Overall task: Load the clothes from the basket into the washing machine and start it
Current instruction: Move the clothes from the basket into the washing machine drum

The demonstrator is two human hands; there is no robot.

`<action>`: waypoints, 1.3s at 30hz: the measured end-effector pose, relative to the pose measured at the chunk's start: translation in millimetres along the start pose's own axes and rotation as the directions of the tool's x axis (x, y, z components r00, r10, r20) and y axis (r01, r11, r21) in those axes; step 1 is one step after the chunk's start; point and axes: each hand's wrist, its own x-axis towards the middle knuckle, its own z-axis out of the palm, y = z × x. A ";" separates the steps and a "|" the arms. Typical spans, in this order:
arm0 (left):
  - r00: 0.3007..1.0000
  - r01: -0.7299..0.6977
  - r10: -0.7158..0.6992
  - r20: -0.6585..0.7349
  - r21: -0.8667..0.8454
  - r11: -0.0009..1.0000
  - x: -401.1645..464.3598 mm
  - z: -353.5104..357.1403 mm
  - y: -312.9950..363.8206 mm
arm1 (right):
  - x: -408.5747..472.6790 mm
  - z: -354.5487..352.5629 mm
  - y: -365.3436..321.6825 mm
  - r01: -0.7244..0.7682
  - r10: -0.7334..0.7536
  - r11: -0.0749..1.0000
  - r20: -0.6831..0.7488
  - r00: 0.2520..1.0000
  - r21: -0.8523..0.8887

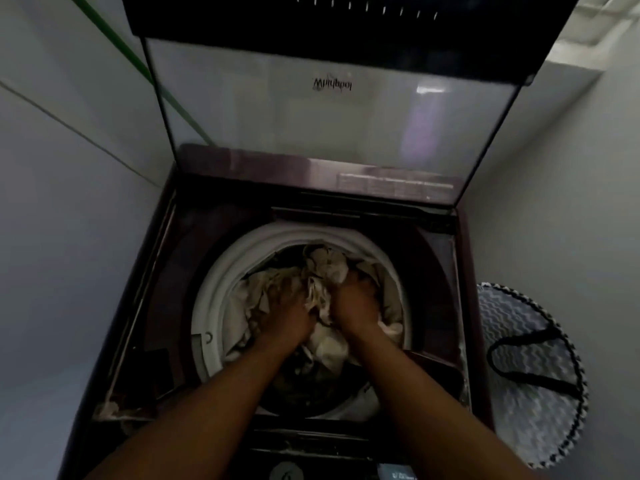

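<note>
A top-loading washing machine (145, 306) with a dark maroon body fills the middle of the view, set in a narrow corner between pale walls (52, 237). Its glass lid (277, 109) stands raised and tilted back, with a brand name showing mirrored through the pane. Behind the lid runs the dark control panel (329, 26) with a row of small light marks.

To the right of the machine, on the floor, stands the laundry basket (530, 403), round, with a grey and white zigzag pattern, a black-and-white toothed rim and a black strap handle lying across its opening. No clothes can be made out inside it.

In the top of the machine sits the round drum opening, ringed by a white plastic collar (211, 299). The drum holds the clothes (329, 268): a crumpled heap of pale cream and white fabric with some darker pieces underneath, piled nearly to the collar.

Both bare forearms reach in from the bottom edge. The left hand (287, 317) is down on the left of the pile, fingers sunk into the cloth; the blur makes it unclear whether they are curled round it or merely pressing. The right hand (353, 303) lies just beside it, fingers curled and gripping a fold of the light fabric. A strip of cloth bunches up between the two hands.
</note>
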 end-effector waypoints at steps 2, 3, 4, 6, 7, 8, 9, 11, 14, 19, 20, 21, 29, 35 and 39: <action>1.000 0.030 -0.030 0.003 -0.110 0.993 15.0 4.0 -9.1 | -8.5 -10.6 -18.5 0.053 -0.077 0.961 -0.077 0.994 -0.273; 0.998 0.064 -0.063 0.011 -0.163 0.985 22.5 4.8 -12.0 | -15.5 -16.8 -25.4 0.125 -0.141 0.940 -0.028 0.990 -0.318; 0.995 0.095 -0.094 0.015 -0.193 0.977 29.1 4.1 -12.2 | -20.6 -16.7 -28.4 0.183 -0.173 0.928 0.061 0.983 -0.326; 0.989 0.149 -0.150 0.014 -0.201 0.968 41.1 1.0 -7.3 | -26.1 -7.1 -19.5 0.274 -0.174 0.908 0.309 0.935 -0.317; 0.987 0.161 -0.158 0.027 -0.189 0.969 46.3 1.0 -6.3 | -27.3 3.3 -10.1 0.313 -0.175 0.891 0.385 0.906 -0.330; 0.988 0.155 -0.148 0.053 -0.171 0.973 46.9 -1.3 -1.3 | -25.6 15.7 0.3 0.341 -0.193 0.879 0.405 0.894 -0.333; 0.990 0.135 -0.125 0.072 -0.146 0.980 48.0 -0.5 1.2 | -21.1 27.5 9.2 0.345 -0.216 0.885 0.381 0.899 -0.312; 0.994 0.054 -0.045 0.098 -0.096 0.994 47.0 1.6 0.0 | -6.7 45.9 16.0 0.291 -0.192 0.923 0.354 0.915 -0.251; 0.984 -0.033 0.059 0.168 -0.150 0.988 49.0 -2.2 -13.3 | 12.7 68.0 15.9 0.243 -0.116 0.919 0.377 0.919 -0.311; 0.961 -0.063 0.133 0.242 -0.277 0.959 53.7 -17.8 -26.9 | 20.0 93.6 15.5 0.318 -0.091 0.818 0.437 0.895 -0.480; 0.951 -0.112 0.179 0.252 -0.260 0.959 51.5 -22.2 -24.6 | 21.1 93.3 16.9 0.321 -0.079 0.807 0.449 0.890 -0.495; 0.935 -0.165 0.232 0.268 -0.249 0.954 50.1 -25.2 -23.4 | 24.1 92.4 19.9 0.321 -0.067 0.799 0.455 0.888 -0.509; 0.903 -0.373 0.325 0.281 0.137 0.918 18.9 -7.6 -24.9 | 26.9 77.5 48.6 0.081 0.175 0.866 0.451 0.875 -0.493; 0.905 -0.341 0.255 0.341 0.221 0.914 6.9 -16.5 -7.4 | 11.3 24.6 26.7 0.206 0.283 0.735 0.569 0.772 -0.646; 0.903 -0.370 0.344 0.258 0.059 0.927 -14.0 -41.9 17.4 | -12.5 -14.0 15.0 0.245 0.143 0.790 0.557 0.818 -0.562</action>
